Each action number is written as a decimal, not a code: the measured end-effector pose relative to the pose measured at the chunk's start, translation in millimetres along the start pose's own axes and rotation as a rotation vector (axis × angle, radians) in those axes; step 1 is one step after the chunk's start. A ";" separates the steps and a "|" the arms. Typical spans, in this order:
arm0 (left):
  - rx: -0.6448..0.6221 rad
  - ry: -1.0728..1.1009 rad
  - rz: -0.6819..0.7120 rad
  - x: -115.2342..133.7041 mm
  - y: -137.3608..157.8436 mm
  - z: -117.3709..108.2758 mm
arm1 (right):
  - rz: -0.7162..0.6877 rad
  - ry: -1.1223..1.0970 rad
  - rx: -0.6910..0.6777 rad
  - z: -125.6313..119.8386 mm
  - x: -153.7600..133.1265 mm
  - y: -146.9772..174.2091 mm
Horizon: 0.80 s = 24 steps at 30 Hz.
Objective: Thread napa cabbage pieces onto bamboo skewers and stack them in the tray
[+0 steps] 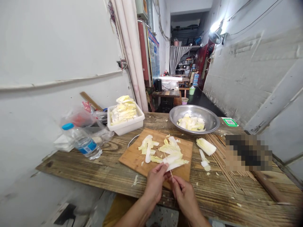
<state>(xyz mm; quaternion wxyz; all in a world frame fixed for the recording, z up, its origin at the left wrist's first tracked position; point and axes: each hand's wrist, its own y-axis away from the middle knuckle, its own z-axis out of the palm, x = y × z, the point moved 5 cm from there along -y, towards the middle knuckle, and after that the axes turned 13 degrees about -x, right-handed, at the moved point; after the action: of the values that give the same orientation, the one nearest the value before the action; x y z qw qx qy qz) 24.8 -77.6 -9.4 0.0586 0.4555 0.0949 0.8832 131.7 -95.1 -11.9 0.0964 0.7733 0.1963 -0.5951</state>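
My left hand pinches a pale cabbage leaf over the near part of a wooden cutting board. In my right hand is a thin wooden skewer, held between thumb and fingers. The skewer runs up to the leaf, and its tip seems to show above the leaf's upper edge. More loose cabbage leaves lie on the board, beyond and left of my hands.
Skewered leaves are piled in a white tub, near a water bottle and plastic bags. A steel bowl holds cut leaves. At right lie a cabbage heart, many skewers and a blurred-out object.
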 end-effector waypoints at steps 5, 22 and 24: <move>0.040 0.070 -0.038 -3.5 -2.9 -1.7 | -0.020 0.038 -0.024 0.8 -1.9 0.4; -0.167 0.038 -0.047 -14.3 6.5 15.6 | -0.005 -0.046 0.085 -20.5 -0.6 -1.2; -0.149 -0.149 0.021 0.0 4.7 8.5 | 0.016 -0.069 0.155 -35.0 3.5 4.8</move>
<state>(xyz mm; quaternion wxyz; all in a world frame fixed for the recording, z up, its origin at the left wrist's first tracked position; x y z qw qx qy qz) 31.7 -81.3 -3.6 0.0897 0.5154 0.0197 0.8520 165.4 -85.3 -6.1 0.0477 0.7590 0.1403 -0.6341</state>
